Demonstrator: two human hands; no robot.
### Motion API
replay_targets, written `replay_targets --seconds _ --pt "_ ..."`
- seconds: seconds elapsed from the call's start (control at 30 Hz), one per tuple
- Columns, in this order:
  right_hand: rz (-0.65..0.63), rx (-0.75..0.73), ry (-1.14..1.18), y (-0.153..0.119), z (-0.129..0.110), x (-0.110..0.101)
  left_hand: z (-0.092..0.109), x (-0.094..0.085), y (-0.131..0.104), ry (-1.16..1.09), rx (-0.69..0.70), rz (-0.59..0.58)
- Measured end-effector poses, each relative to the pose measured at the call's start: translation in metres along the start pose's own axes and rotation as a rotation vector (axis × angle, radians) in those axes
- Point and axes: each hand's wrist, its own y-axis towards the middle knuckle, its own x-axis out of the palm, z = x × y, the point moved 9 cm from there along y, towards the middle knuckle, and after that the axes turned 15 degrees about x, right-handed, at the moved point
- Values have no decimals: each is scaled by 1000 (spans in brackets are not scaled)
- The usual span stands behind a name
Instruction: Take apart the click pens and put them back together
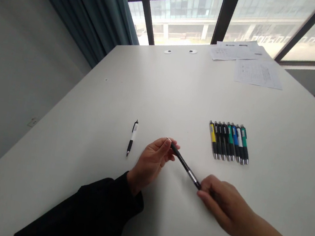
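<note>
A black pen [182, 161] with a silver band slants between my two hands above the white table. My left hand [154, 159], in a black sleeve, pinches its upper end between thumb and fingers; a small shiny bit shows at the thumb tip. The lower end is gripped by my right hand [221, 202], whose fingers curl round it and hide that end. Left of my left hand lies a white pen [133, 136] with a black grip. Beyond my right hand, a side-by-side row of pens [227, 142] in yellow, black, green, blue and white lies on the table.
The white table [162, 83] reaches to a window. Printed papers [259, 73] lie at its far right corner. Two white oval pieces [167, 51] sit along the far edge. A blue-grey curtain [88, 5] hangs at the left, beside a wall with a socket [33, 122].
</note>
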Motion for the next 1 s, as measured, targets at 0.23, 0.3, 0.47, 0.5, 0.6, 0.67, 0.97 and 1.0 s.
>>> replay_targets --seconds 0.23,0.3,0.47,0.5,0.6,0.67,0.97,1.0 --pt "-96 -4 72 5 1 10 2 50 -28 422 53 -501" --pt "-16 42 160 7 9 -4 16 56 -30 739 302 -613" --pt "85 191 134 10 21 -18 26 67 -44 1183 764 -785" --pt "97 200 115 10 20 -18 27 67 -45 1212 804 -789" --pt "116 207 92 12 18 -18 31 67 -46 1263 885 -787" --pt "113 217 88 12 20 -16 33 70 -47 1307 932 -797" --pt "74 294 343 8 39 -4 27 73 -51 1424 957 -838" --pt "83 306 347 9 39 -6 28 73 -50 1440 957 -832"
